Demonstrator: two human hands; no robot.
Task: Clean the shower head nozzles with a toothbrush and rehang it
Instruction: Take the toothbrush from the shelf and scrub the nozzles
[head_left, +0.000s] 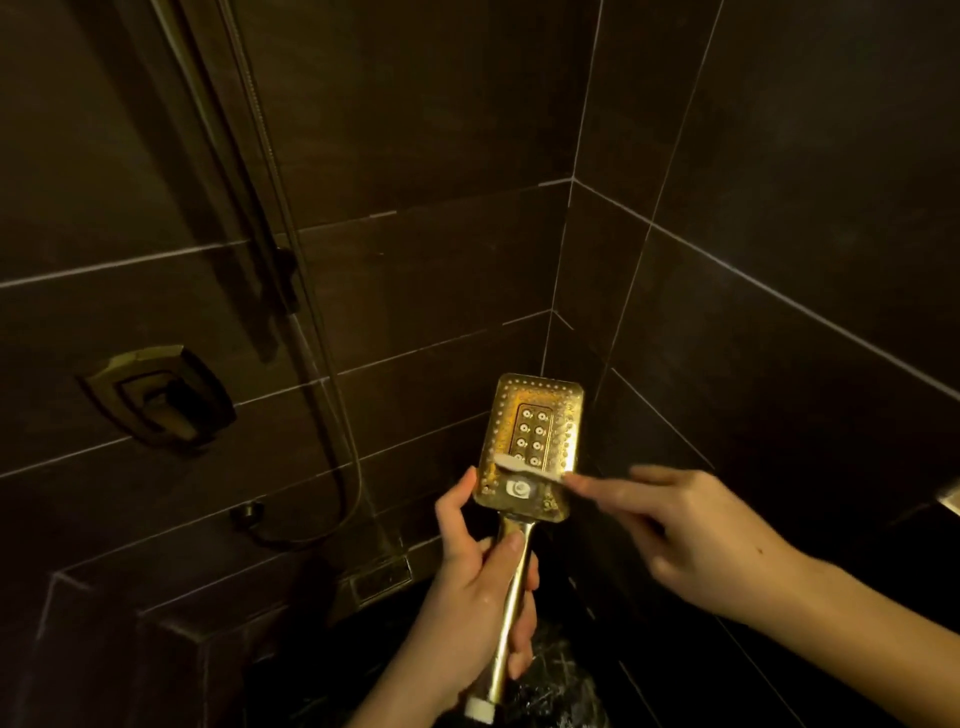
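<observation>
A gold rectangular shower head (532, 410) faces me with its nozzle plate up, in the lower middle of the view. My left hand (478, 582) is wrapped around its gold handle, thumb resting on the head's left edge. A white toothbrush (524, 469) lies across the lower part of the nozzle plate, its bristle end to the left. My right hand (696, 535) pinches the brush's handle at the head's right edge. The brush looks blurred.
Dark tiled walls meet in a corner behind the shower head. A vertical slide rail with its bracket (283, 270) and the hose (332, 415) run down the left wall. A gold mixer handle (161, 397) sits on the left. A floor drain grate (382, 577) lies below.
</observation>
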